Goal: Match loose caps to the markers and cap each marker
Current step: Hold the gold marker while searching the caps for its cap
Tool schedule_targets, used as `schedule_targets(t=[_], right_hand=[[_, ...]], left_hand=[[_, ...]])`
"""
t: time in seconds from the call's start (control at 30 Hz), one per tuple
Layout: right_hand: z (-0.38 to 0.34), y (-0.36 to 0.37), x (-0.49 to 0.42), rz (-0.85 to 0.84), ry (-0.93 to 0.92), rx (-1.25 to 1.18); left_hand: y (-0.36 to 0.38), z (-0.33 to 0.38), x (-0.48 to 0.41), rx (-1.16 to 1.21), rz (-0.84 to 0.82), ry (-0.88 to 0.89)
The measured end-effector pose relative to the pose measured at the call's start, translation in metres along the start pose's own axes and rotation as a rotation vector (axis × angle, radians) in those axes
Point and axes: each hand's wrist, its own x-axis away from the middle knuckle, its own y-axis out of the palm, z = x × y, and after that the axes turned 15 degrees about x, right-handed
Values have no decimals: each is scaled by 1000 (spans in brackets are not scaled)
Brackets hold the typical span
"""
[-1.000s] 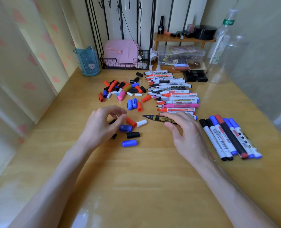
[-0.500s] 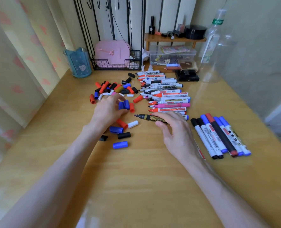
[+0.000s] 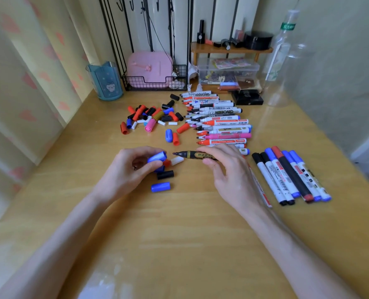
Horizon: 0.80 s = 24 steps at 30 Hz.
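Marker (image 3: 193, 154), uncapped: black barrel, gold band and label, dark tip exposed. It is located near the middle of the wooden table (image 3: 179, 234); whether it rests on the surface or is raised slightly cannot be told. The long axis lies left to right, with the tip directed left. The barrel is pinched by the right hand (image 3: 228, 175), forefinger above and thumb below, the other fingers loosely curled.

Blue cap (image 3: 157, 157): pinched in the curled fingertips of the left hand (image 3: 127, 171), just left of the tip and roughly in line with the barrel, a small gap remaining. Which end is open cannot be told. A short rightward travel along the axis is judged sufficient to seat it; the fit is judged doubtful, since blue is being offered to a black-and-gold body.

Adjacent, beside the left fingers: white cap (image 3: 177, 160), black cap (image 3: 165, 175), second blue cap (image 3: 160, 187).

Beyond: heap of loose caps (image 3: 151, 119), row of uncapped markers (image 3: 220, 121). To the right: capped markers (image 3: 291, 175), laid side by side.
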Motion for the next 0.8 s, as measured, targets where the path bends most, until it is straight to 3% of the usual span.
schedule_targets(t=[0.6,0.8], right_hand=[[-8,-1,6,-52,-133,-20],[-16,-1,9,48,-134,18]], left_hand=[[14,13,11,-124,-7,190],[16,19,13,-87,14,216]])
